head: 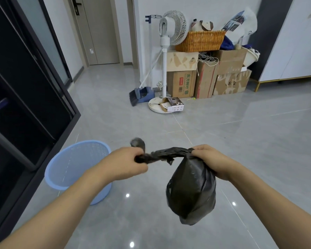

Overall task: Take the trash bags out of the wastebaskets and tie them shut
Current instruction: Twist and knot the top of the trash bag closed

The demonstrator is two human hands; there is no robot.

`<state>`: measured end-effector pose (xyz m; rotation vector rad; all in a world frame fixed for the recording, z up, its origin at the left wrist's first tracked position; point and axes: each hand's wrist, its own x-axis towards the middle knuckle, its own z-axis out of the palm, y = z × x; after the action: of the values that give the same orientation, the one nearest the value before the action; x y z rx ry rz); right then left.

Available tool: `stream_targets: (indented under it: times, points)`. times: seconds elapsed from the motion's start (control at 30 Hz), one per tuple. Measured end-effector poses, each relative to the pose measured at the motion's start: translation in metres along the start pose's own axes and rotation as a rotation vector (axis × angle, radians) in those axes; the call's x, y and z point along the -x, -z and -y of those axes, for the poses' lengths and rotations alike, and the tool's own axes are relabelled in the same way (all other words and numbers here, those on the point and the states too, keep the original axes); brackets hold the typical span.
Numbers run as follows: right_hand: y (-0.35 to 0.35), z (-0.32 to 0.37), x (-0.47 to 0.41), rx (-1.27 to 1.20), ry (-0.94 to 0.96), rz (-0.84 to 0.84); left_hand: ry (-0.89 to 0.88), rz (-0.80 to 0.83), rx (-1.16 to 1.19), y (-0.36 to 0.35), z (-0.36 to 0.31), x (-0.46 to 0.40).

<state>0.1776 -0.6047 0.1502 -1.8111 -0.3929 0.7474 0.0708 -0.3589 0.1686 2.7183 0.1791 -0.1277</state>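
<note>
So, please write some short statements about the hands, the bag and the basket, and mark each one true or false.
1. The black trash bag hangs in the air, out of the blue wastebasket. True.
2. The left hand grips the twisted neck of the bag. True.
3. The right hand is open and touches nothing. False: it grips the bag's top.
4. The wastebasket lies on its side. False: it stands upright on the tiled floor.
5. A white standing fan is beside the cardboard boxes. True.
</note>
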Motion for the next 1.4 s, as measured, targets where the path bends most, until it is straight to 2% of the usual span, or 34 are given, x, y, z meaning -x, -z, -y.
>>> stream_targets:
  times: [0.03, 0.1, 0.13, 0.23, 0.27, 0.33, 0.43, 0.5, 0.6, 0.67, 0.73, 0.8, 0.87, 0.9, 0.97, 1.03, 1.1, 1.13, 1.2, 1.27, 1.33, 1.4]
  points:
    - [0.001, 0.001, 0.0, -0.027, -0.002, 0.007, -0.022, 0.036, -0.079, -0.002, 0.004, -0.001]
    - [0.001, 0.003, -0.001, -0.049, 0.004, 0.019, -0.112, -0.004, -0.145, -0.008, 0.003, -0.004]
    - [0.001, 0.004, -0.001, -0.04, 0.01, 0.012, -0.15, -0.046, -0.087, -0.01, 0.002, -0.005]
    - [0.0, 0.004, -0.003, 0.051, 0.035, -0.051, -0.16, -0.071, 0.349, -0.007, -0.005, -0.007]
    - [0.0, 0.004, -0.004, 0.076, 0.043, -0.074, -0.156, -0.082, 0.305, -0.006, -0.005, -0.007]
    - [-0.001, 0.005, -0.005, 0.12, 0.061, -0.108, -0.182, -0.225, -0.009, -0.01, -0.003, -0.007]
    - [-0.006, 0.01, -0.004, 0.238, 0.088, -0.088, -0.432, -0.557, -0.263, -0.017, -0.018, -0.002]
    - [-0.01, 0.012, -0.005, 0.273, 0.111, -0.07, -0.492, -0.627, -0.413, -0.024, -0.027, -0.005]
    - [-0.013, 0.011, -0.006, 0.294, 0.124, -0.062, -0.456, -0.538, -0.46, -0.027, -0.03, -0.015]
    - [-0.014, 0.009, -0.005, 0.287, 0.116, -0.064, -0.366, -0.329, -0.173, -0.028, -0.026, -0.016]
    - [-0.013, 0.007, -0.004, 0.192, 0.107, -0.053, -0.173, -0.035, 0.187, -0.026, -0.023, -0.015]
    - [-0.012, 0.005, -0.005, -0.002, 0.096, -0.017, 0.006, 0.215, 0.426, -0.022, -0.024, -0.012]
    - [-0.009, 0.004, -0.006, -0.245, 0.059, 0.018, 0.118, 0.324, 0.578, -0.017, -0.024, -0.009]
    - [-0.007, 0.004, -0.006, -0.363, 0.039, 0.03, 0.137, 0.306, 0.612, -0.016, -0.023, -0.01]
    - [-0.002, 0.001, -0.008, -0.538, 0.023, 0.055, 0.112, 0.169, 0.563, -0.014, -0.019, -0.012]
    - [0.0, -0.001, -0.009, -0.615, 0.052, 0.106, 0.009, -0.049, 0.317, -0.013, -0.014, -0.014]
    - [0.001, -0.004, -0.009, -0.627, 0.103, 0.159, -0.073, -0.263, -0.021, -0.014, -0.011, -0.014]
    - [0.001, -0.004, -0.009, -0.601, 0.129, 0.17, -0.092, -0.362, -0.111, -0.015, -0.01, -0.012]
    - [-0.002, -0.004, -0.011, -0.496, 0.188, 0.161, -0.114, -0.495, -0.116, -0.017, -0.008, -0.013]
    - [-0.003, 0.001, -0.011, -0.351, 0.233, 0.119, -0.126, -0.458, 0.027, -0.015, 0.0, -0.015]
    - [-0.001, 0.007, -0.01, -0.188, 0.253, 0.096, -0.114, -0.226, 0.226, -0.008, 0.004, -0.011]
    - [0.001, 0.013, -0.006, -0.043, 0.259, 0.122, -0.198, -0.139, 0.3, -0.008, 0.001, -0.006]
